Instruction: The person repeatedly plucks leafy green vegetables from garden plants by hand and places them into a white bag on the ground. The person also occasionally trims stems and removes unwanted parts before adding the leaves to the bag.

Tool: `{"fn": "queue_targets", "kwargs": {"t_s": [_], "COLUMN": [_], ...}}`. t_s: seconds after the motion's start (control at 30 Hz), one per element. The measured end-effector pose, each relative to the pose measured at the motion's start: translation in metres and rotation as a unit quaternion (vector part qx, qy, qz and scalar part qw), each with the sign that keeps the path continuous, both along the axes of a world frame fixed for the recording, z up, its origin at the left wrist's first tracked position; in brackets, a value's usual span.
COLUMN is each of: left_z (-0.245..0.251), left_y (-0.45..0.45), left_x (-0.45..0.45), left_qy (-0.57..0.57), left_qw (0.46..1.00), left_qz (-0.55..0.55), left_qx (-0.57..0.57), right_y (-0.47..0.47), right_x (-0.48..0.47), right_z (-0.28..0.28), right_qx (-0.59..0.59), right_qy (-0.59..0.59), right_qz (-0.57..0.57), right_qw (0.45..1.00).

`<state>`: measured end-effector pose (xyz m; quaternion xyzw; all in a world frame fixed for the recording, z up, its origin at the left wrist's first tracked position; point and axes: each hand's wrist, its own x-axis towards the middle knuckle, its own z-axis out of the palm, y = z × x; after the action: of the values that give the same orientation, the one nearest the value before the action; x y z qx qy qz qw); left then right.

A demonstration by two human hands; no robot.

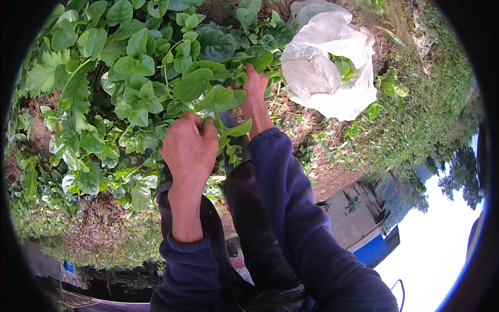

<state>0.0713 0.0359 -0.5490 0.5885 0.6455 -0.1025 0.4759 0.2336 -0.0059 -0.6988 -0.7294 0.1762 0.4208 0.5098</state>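
Note:
Broad, rounded leaves of a green leafy vegetable (146, 64), which looks like Malabar spinach, spread before me. My left hand (190, 142) is closed, its thumb and forefinger pinched on a leafy shoot (216, 105). The shoot's pale green stem and large leaves stand up beside the thumb, toward my other hand. Farther forward, my right hand (255, 86) reaches into the foliage. Leaves hide most of its fingers, so its grip does not show. To the right lies a translucent white plastic bag (312, 74), its mouth open and some green leaves (343, 67) visible inside.
A plant with jagged leaves (48, 72) grows at the left. Bare brown soil (339, 173) and low weeds (421, 117) extend to the right. My dark-trousered legs (249, 218) are below my hands. A building with a blue panel (368, 249) stands in the distance.

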Motion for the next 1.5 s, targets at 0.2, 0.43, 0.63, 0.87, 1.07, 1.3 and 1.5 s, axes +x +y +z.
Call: {"fn": "queue_targets", "kwargs": {"t_s": [0.2, 0.43, 0.63, 0.87, 1.07, 1.3, 1.5], "left_z": [0.0, -0.003, -0.002, 0.001, 0.001, 0.001, 0.001], "left_y": [-0.003, -0.007, -0.007, -0.004, -0.004, -0.004, -0.002], "left_x": [0.0, -0.001, 0.001, 0.001, -0.001, -0.004, -0.001], "left_qy": [0.002, 0.005, 0.007, -0.011, -0.01, -0.018, -0.014], "left_qw": [1.0, 1.0, 1.0, 1.0, 1.0, 1.0, 1.0], "left_qz": [0.009, 0.002, 0.001, 0.012, 0.012, 0.016, 0.02], "left_qx": [-0.006, 0.024, 0.014, -0.011, -0.007, -0.004, -0.01], "right_y": [0.012, 0.015, 0.015, 0.003, -0.001, 0.005, 0.009], "right_x": [-0.01, -0.006, 0.001, -0.006, -0.016, -0.008, 0.006], "right_z": [-0.011, -0.039, -0.044, -0.02, -0.012, -0.034, -0.047], "right_qx": [0.043, 0.126, 0.152, 0.115, 0.165, 0.04, -0.066], "right_qy": [0.188, 0.265, 0.287, 0.238, 0.18, 0.143, 0.169], "right_qz": [-0.19, -0.286, -0.344, -0.3, -0.204, -0.145, -0.081], "right_qw": [0.963, 0.912, 0.881, 0.917, 0.948, 0.978, 0.98]}}
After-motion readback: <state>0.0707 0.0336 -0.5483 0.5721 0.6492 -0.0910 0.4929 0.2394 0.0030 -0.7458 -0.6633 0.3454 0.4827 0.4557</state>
